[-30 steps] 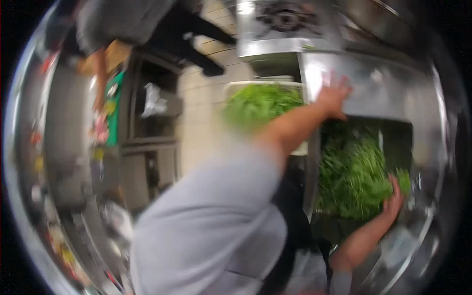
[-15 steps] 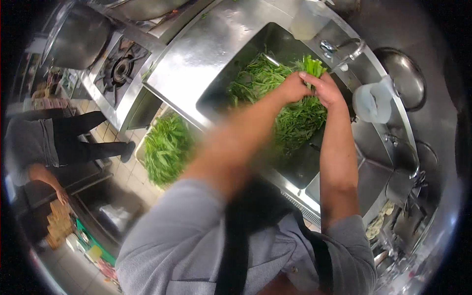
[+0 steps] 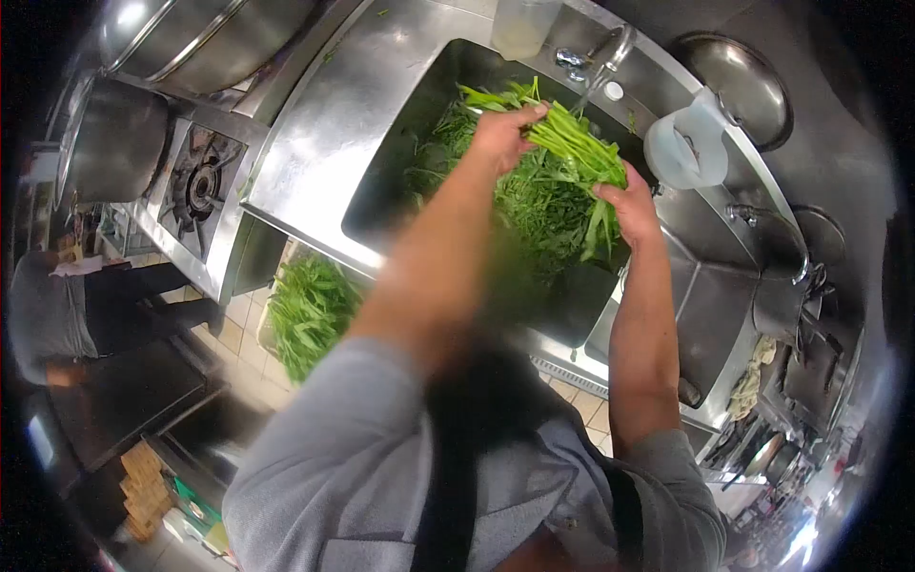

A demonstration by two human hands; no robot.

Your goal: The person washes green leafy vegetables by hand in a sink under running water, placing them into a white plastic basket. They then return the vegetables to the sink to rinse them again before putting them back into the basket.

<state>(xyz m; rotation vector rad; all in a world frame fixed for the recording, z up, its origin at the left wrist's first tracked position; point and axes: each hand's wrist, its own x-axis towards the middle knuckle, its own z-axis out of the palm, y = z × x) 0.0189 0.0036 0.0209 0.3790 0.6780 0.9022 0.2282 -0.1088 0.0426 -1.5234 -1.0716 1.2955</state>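
A bunch of long-stemmed leafy greens [image 3: 577,143] stretches between my two hands over the sink. My left hand [image 3: 502,138] closes on its upper left part, thumb across the stems. At the other end, my right hand [image 3: 629,202] grips the bunch, with leaves hanging below. Beneath lies a heap of loose greens [image 3: 543,224] in the metal sink [image 3: 367,210]. A thin pale strip shows beside my left hand; I cannot make out what it is. The tap [image 3: 610,62] is just behind the bunch.
A crate of greens [image 3: 310,315] stands on the floor to the left. A translucent jug [image 3: 686,143] and a round metal lid [image 3: 739,86] sit to the right. A gas burner [image 3: 202,181] and large pot [image 3: 119,138] are at left. Another person [image 3: 57,315] stands at far left.
My hands have moved apart, and the bunch now stretches lengthwise between them. The view has shifted, so the sink sits further left. The other person's arm has moved.
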